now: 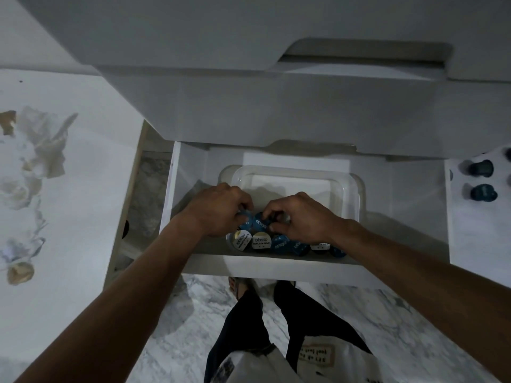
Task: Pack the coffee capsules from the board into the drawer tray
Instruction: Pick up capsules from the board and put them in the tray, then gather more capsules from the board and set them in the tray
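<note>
A clear plastic tray (351,186) sits inside an open white drawer (409,194). Along its near side lie several coffee capsules, blue ones (297,247) and cream-lidded ones (260,241). My left hand (218,208) reaches into the tray and pinches a blue capsule (247,215) with curled fingers. Right beside it, my right hand (301,217) pinches another blue capsule (261,221). The two hands nearly touch over the capsule rows. On a white board (475,230) to the right stand more blue capsules (482,192).
White cabinet fronts (276,106) overhang the back of the drawer. A white counter (69,203) with crumpled paper and scraps lies at the left. Below are a marble floor (401,322) and my legs in dark trousers.
</note>
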A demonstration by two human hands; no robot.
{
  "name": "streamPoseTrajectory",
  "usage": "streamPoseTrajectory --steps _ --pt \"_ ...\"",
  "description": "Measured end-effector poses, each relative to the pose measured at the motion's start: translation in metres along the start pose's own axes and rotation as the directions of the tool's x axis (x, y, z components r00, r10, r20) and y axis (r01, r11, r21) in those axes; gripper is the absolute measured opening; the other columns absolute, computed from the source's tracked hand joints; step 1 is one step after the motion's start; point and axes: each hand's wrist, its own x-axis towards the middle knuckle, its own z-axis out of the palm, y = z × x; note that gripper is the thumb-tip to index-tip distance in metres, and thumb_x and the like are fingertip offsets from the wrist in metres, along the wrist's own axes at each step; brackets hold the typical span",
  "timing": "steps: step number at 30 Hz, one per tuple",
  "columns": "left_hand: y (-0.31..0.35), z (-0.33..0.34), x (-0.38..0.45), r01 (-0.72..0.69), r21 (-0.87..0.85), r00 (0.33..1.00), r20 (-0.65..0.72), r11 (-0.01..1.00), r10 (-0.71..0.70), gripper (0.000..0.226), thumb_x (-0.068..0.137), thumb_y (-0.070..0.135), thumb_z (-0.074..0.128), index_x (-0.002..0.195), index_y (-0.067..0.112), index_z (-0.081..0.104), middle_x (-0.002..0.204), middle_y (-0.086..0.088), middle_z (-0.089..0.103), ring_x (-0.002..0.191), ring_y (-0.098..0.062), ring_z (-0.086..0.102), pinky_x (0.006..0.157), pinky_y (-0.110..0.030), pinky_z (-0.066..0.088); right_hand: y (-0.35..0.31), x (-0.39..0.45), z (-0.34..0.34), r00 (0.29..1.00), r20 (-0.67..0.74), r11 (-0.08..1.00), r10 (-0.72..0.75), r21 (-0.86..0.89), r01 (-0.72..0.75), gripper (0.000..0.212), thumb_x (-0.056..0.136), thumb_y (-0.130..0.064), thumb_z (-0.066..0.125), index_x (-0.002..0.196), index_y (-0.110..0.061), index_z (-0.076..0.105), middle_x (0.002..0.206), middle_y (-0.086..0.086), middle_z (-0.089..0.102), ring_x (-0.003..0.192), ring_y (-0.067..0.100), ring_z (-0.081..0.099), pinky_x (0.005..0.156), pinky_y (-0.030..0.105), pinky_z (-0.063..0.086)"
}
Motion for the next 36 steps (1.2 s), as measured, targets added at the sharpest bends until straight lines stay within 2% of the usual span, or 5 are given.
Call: streamPoseTrajectory --steps 10,16,22,29,36 --pt "0.012 -0.017 -0.025 -0.005 -0.229 0.969 -0.241 0.973 -0.052 0.030 0.088 0.029 0.069 0.118 0.026 0.065 0.116 0.008 0.069 0.080 -0.008 0.068 0.080 -0.032 0.056 -0.016 -0.022 -0.015 0.930 -0.353 0.975 0.106 0.219 -0.028 0.038 0.080 -0.016 0.079 0.115 -0.020 0.066 0.107 -0.007 0.068 0.086 0.003 0.065 0.070 0.007 0.048" --pt "0.027 -0.030 -0.047 -0.086 -0.419 0.933 -0.353 0.904 -0.075 0.034 0.084 0.031 0.074 0.116 0.023 0.067 0.117 0.009 0.068 0.083 -0.002 0.067 0.068 -0.007 0.047 -0.050 -0.053 -0.015 0.771 -0.569 0.898 0.284 0.440 -0.006 0.044 0.078 -0.025 0.082 0.118 -0.020 0.066 0.104 -0.006 0.070 0.086 0.006 0.068 0.080 0.022 0.056" --pt "0.062 -0.037 -0.046 -0.177 -0.410 0.934 -0.356 0.895 0.022 0.035 0.082 0.039 0.075 0.114 0.028 0.067 0.110 0.012 0.067 0.084 0.000 0.065 0.069 -0.011 0.047 -0.069 -0.092 -0.008 0.634 -0.659 0.841 0.405 0.540 0.024 0.047 0.077 -0.027 0.082 0.120 -0.022 0.063 0.105 -0.006 0.070 0.089 0.009 0.069 0.080 0.018 0.056" --pt "0.164 -0.043 -0.018 -0.357 -0.426 0.910 -0.359 0.831 0.207 0.032 0.081 0.031 0.078 0.110 0.024 0.069 0.107 0.012 0.068 0.082 0.000 0.067 0.065 -0.001 0.044 -0.049 -0.178 -0.035 0.436 -0.758 0.821 0.485 0.566 0.070 0.045 0.078 -0.024 0.082 0.119 -0.016 0.064 0.101 -0.003 0.072 0.089 0.007 0.069 0.083 0.023 0.055" --pt "0.303 -0.019 0.021 -0.419 -0.402 0.899 -0.309 0.814 0.310 0.029 0.081 0.032 0.078 0.109 0.027 0.069 0.107 0.013 0.066 0.084 -0.001 0.065 0.074 -0.017 0.053 0.021 -0.300 -0.064 0.296 -0.782 0.823 0.549 0.567 -0.030 0.045 0.078 -0.038 0.080 0.120 -0.026 0.065 0.103 -0.012 0.072 0.086 0.000 0.069 0.080 0.028 0.058"
